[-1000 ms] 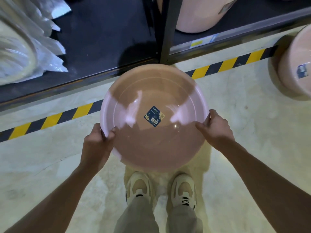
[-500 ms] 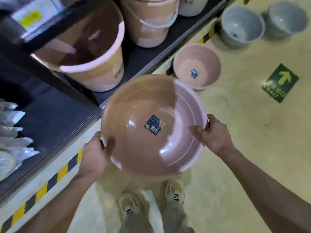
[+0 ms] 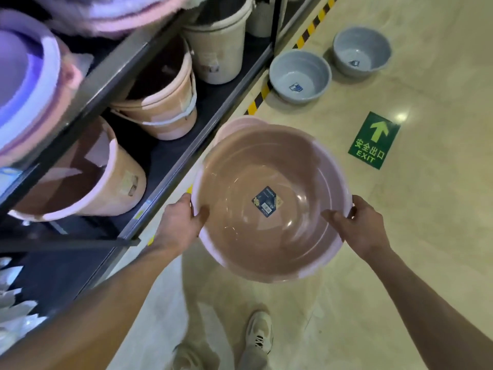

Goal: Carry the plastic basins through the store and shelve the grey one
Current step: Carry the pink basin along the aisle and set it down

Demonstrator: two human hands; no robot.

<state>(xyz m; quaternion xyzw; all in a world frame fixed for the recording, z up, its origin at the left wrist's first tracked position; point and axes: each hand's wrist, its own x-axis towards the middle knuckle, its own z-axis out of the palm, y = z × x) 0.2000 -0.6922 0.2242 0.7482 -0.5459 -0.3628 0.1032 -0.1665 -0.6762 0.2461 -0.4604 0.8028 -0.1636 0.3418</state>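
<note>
I hold a pink plastic basin (image 3: 266, 236) by its rim at waist height, its open side up and a dark label stuck to its bottom. My left hand (image 3: 180, 225) grips the left rim and my right hand (image 3: 357, 225) grips the right rim. Just beyond it, a second pink basin (image 3: 234, 126) on the floor shows only its far edge. Two grey basins stand on the floor farther ahead: the nearer grey basin (image 3: 300, 77) beside the shelf base and the farther grey basin (image 3: 361, 50) to its right.
A dark metal shelf rack (image 3: 170, 156) runs along my left, holding pink buckets (image 3: 88, 177) and beige buckets (image 3: 218, 46). Yellow-black hazard tape (image 3: 257, 100) marks its base. A green EXIT floor sign (image 3: 373, 140) lies on the beige floor to the right.
The view has swung along the aisle: the shelf slid left, the grey basins and EXIT sign came closer. The pink basin stays held in both hands and now hides most of the floor basin.
</note>
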